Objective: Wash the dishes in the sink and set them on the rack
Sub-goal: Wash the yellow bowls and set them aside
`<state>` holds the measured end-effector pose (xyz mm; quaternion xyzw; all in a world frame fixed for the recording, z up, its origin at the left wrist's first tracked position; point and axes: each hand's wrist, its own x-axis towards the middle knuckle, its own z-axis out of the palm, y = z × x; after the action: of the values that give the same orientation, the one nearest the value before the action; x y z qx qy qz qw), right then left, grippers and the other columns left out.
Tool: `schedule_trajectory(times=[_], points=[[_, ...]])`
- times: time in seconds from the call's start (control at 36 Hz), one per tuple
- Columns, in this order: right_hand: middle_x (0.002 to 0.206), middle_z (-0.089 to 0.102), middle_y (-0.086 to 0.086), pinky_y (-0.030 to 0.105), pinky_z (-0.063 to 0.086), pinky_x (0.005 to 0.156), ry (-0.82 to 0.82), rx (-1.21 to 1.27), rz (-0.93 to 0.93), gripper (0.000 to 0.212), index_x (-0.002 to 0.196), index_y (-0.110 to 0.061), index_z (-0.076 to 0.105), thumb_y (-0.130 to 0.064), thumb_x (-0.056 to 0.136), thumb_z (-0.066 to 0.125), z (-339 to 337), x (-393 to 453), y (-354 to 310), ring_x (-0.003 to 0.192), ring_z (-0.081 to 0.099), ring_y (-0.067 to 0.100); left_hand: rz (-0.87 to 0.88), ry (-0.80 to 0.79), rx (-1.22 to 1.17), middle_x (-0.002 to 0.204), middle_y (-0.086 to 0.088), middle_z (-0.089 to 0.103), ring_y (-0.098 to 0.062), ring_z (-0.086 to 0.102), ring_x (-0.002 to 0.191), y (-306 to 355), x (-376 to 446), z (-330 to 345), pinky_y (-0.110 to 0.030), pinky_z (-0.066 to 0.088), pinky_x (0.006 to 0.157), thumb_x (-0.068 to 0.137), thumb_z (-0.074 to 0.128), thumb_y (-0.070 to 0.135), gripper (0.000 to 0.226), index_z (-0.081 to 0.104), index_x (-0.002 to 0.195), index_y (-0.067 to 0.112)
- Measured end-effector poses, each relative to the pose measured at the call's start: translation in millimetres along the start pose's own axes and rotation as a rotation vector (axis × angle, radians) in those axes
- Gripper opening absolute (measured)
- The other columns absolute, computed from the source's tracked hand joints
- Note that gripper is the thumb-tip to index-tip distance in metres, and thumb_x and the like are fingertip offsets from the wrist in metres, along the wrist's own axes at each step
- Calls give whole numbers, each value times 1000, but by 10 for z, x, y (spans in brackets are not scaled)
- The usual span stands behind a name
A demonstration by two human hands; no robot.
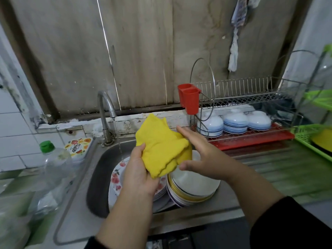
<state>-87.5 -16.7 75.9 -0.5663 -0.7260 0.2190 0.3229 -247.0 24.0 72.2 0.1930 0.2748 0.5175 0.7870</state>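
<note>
Above the steel sink (pixel 100 169) my left hand (pixel 139 169) grips a folded yellow cloth (pixel 161 146). My right hand (pixel 199 151) is open, its fingers straight against the cloth's right side. Below them a floral plate (pixel 115 178) and a stack of white bowls and plates (pixel 194 187) lie in the sink. Water runs from the curved tap (pixel 106 112) onto the floral plate. The wire dish rack (pixel 251 97) stands to the right, holding three upturned blue-and-white bowls (pixel 235 121) on its red tray (pixel 255 139).
A clear bottle with a green cap (pixel 52 164) and a fruit-printed tub (pixel 79 148) stand left of the sink. A red cutlery holder (pixel 188 97) hangs on the rack. A green plastic basket (pixel 316 137) sits at the far right.
</note>
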Motion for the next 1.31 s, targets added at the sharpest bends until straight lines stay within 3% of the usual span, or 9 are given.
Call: schedule_trajectory(times=[0.11, 0.17, 0.39, 0.53, 0.61, 0.72, 0.86, 1.08, 1.31], points=[[141, 15, -23, 18, 13, 114, -6, -173, -54, 101, 143, -40, 7, -41, 71, 78, -117, -96, 42, 133, 8, -9, 8, -35, 45, 67, -5, 64, -18, 59, 52, -89, -36, 10, -22, 47, 51, 99, 37, 25, 42, 45, 138, 12], [141, 24, -19, 16, 19, 112, 30, -209, -69, 99, 145, -35, 15, -34, 71, 81, -165, -130, 74, 132, 17, -5, -23, -54, 68, 62, -5, 65, -19, 61, 51, -126, -50, 36, -27, 45, 56, 99, 37, 24, 40, 48, 135, 11], [137, 37, -7, -2, 13, 98, 215, -386, -142, 90, 142, -23, 35, -28, 68, 85, -485, -349, 304, 126, 28, 3, -241, -177, 204, 114, -15, 68, -29, 69, 87, -332, 99, 165, -39, 57, 57, 97, 43, 30, 39, 53, 130, 12], [137, 44, 3, 9, 18, 105, 367, -523, -124, 82, 138, -15, 43, -50, 70, 71, -752, -536, 567, 125, 34, 10, -289, -175, 297, 107, -9, 71, -23, 68, 80, -588, 163, 447, -38, 50, 63, 98, 45, 26, 33, 57, 124, 11], [134, 46, 9, 7, 14, 104, 449, -590, -67, 83, 137, -9, 44, -39, 67, 78, -920, -688, 726, 121, 30, 7, -316, -157, 327, 126, -16, 61, -29, 64, 87, -758, 264, 627, -41, 48, 63, 99, 44, 25, 38, 51, 133, 8], [131, 49, 16, 37, 32, 99, 541, -703, 38, 89, 135, -4, 47, -22, 60, 89, -1106, -853, 1044, 122, 39, 28, -338, -135, 333, 136, -17, 53, -34, 59, 108, -994, 423, 894, -42, 46, 67, 99, 46, 25, 47, 40, 141, 5], [124, 54, 21, 42, 35, 94, 600, -794, 94, 87, 128, 2, 51, -17, 53, 91, -1373, -1029, 1387, 114, 35, 24, -428, -205, 361, 131, -18, 57, -29, 63, 86, -1350, 636, 1259, -42, 47, 60, 98, 47, 28, 44, 45, 137, 7], [120, 57, 21, 52, 44, 92, 610, -916, 214, 94, 126, 0, 50, -15, 45, 94, -1778, -1337, 2106, 114, 37, 28, -515, -289, 352, 138, -14, 51, -37, 52, 121, -2021, 1037, 1852, -56, 40, 99, 96, 50, 26, 45, 45, 137, 8], [119, 59, 17, 55, 43, 93, 616, -977, 323, 97, 127, -7, 41, 2, 42, 86, -2065, -1539, 2665, 115, 40, 30, -544, -321, 434, 137, -13, 53, -33, 55, 119, -2565, 1325, 2268, -45, 45, 72, 95, 53, 24, 44, 49, 137, 12]])
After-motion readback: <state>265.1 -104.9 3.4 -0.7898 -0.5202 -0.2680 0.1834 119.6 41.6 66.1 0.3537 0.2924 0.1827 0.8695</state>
